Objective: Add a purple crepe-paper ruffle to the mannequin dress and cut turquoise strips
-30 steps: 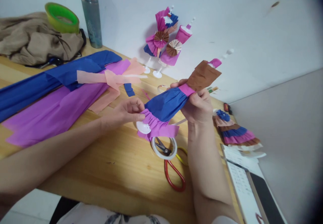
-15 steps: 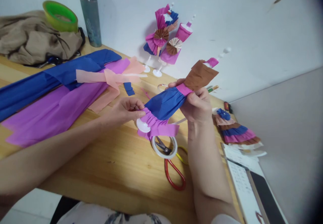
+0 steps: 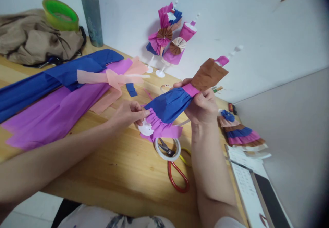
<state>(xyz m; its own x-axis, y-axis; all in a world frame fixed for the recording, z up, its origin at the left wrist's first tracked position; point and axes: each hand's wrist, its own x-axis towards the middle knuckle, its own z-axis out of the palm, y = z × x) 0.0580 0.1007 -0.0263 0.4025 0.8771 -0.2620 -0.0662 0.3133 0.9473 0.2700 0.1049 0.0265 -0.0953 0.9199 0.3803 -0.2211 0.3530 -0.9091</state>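
At centre, above the tabletop (image 3: 123, 180): crepe-paper-dressed mannequin (image 3: 169, 104), top towards 2 o'clock | right hand (image 3: 204, 106): wrapped round its pink waistband (image 3: 190, 90) | left hand (image 3: 132, 111): pinching purple ruffle (image 3: 156, 120), 8 o'clock end | scissors (image 3: 169, 152), tape roll (image 3: 157, 149): 6 o'clock

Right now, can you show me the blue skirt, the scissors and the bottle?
Blue skirt (image 3: 168, 105): head view, its middle folds.
Scissors (image 3: 169, 152): head view, blades near the pivot.
Bottle (image 3: 92, 18): head view, its body.
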